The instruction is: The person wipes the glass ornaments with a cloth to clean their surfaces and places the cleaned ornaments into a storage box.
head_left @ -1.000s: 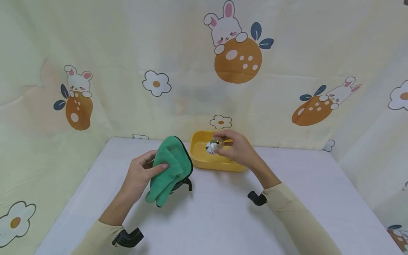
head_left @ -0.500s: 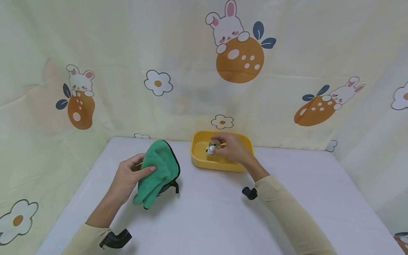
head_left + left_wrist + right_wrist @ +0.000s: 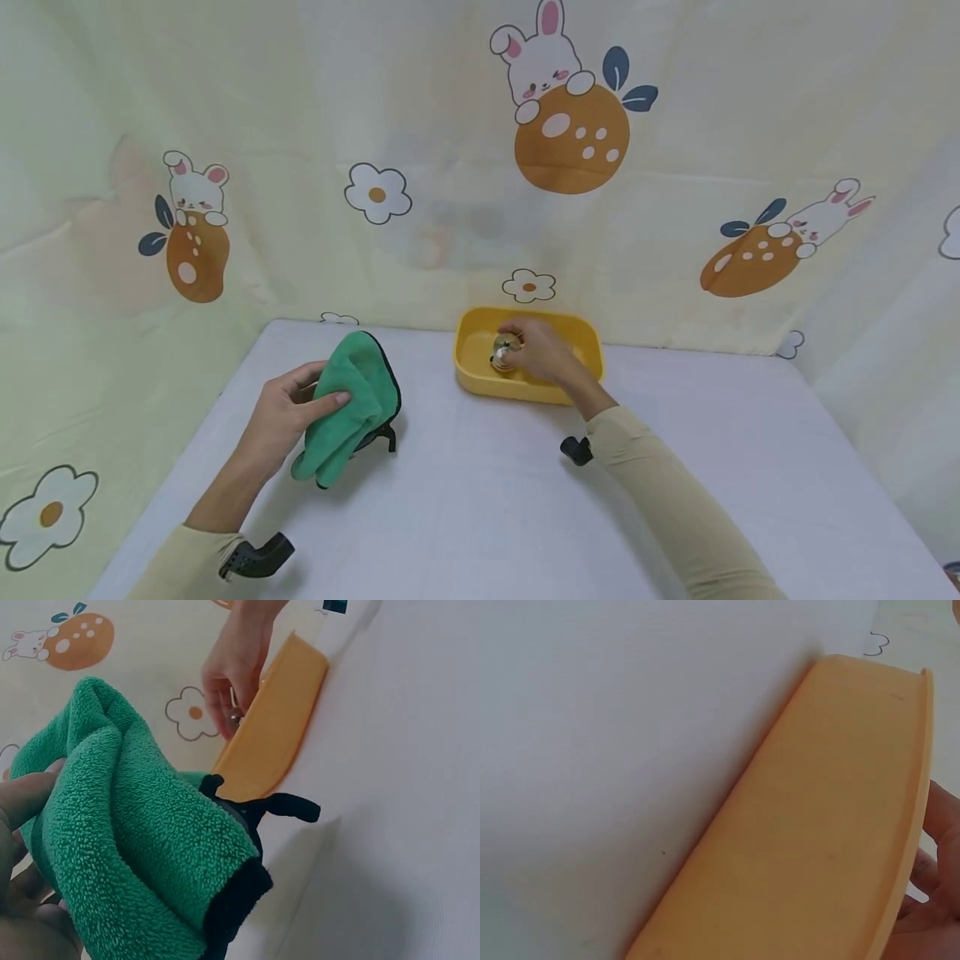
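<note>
In the head view, my left hand (image 3: 281, 412) holds a green plush cloth (image 3: 348, 404) with black edging above the table's left half, thumb on its near face. A black strap-like piece (image 3: 389, 437) sticks out below the cloth, and what it belongs to is mostly hidden. My right hand (image 3: 547, 350) pinches a small ornament (image 3: 503, 358) with a clear ball and a white-and-black part, low inside a yellow tray (image 3: 491, 386). The right wrist view shows mostly the tray's outer wall (image 3: 802, 825), with fingers (image 3: 930, 870) beyond the rim.
A white-covered table (image 3: 465, 500) reaches back to a pale curtain (image 3: 450, 125) printed with rabbits and flowers. The yellow tray stands at the table's back edge, close to the curtain. A black wrist-worn device (image 3: 257, 557) hangs at the left sleeve, another (image 3: 576, 451) at the right.
My right hand has lowered the ornament deeper into the yellow tray. My left hand has moved left with the green cloth, away from the tray.
</note>
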Tool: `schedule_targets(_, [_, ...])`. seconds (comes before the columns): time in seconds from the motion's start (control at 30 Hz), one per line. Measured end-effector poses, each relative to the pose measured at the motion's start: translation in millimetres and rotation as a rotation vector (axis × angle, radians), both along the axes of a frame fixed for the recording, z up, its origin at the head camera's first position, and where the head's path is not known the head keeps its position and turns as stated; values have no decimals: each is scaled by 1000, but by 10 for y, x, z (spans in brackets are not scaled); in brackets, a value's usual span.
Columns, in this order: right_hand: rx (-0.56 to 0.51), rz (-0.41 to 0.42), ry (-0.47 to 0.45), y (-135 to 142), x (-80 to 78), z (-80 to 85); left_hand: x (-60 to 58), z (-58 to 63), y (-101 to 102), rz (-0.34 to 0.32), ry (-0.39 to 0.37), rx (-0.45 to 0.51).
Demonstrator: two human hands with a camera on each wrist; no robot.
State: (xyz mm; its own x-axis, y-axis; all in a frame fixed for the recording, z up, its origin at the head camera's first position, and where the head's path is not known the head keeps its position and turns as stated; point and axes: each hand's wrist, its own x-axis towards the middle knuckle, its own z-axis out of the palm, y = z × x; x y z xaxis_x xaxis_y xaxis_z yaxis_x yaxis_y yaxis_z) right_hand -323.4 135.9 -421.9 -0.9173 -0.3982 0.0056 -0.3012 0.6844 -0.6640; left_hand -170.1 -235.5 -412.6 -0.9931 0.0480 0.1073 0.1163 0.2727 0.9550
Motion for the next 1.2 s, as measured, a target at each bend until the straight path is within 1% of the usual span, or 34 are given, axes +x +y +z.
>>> schedule_targets(0.13, [5,10,8,-17,17,-18,-2,-12,-52,-4,2,-12])
schedule_targets(0.2, [33,-2,13,-10,37,-19,-6,-16,-70,-7,-2,-14])
schedule_targets(0.27, [83,-15,19,-1,78,-1,-11,-20,-88,-11,-11,-18])
schedule_targets(0.37, [156,-44,23,24,169,92,-17,-34,-98,-28,-19,-22])
schedule_targets(0.43, [181,-47,40,46,243,183,-20,-47,-90,-40,-25,-20])
schedule_targets(0.5, [180,-44,70,73,317,268,-23,-60,-70,-51,-29,-11])
schedule_targets(0.6, [164,-16,126,121,432,366,-26,-81,-29,-71,-44,6])
schedule_targets(0.67, [150,-11,140,154,515,408,-30,-100,-1,-87,-58,10])
schedule_targets(0.87, [98,-13,128,204,831,547,-77,-196,46,-160,-112,11])
schedule_targets(1.0, [94,-18,156,192,1082,667,-132,-237,21,-205,-177,11])
schedule_targets(1.1, [107,-20,184,193,1246,736,-177,-236,-44,-198,-237,-52])
schedule_targets(1.2, [118,-23,205,213,1375,783,-215,-214,-127,-159,-278,-135])
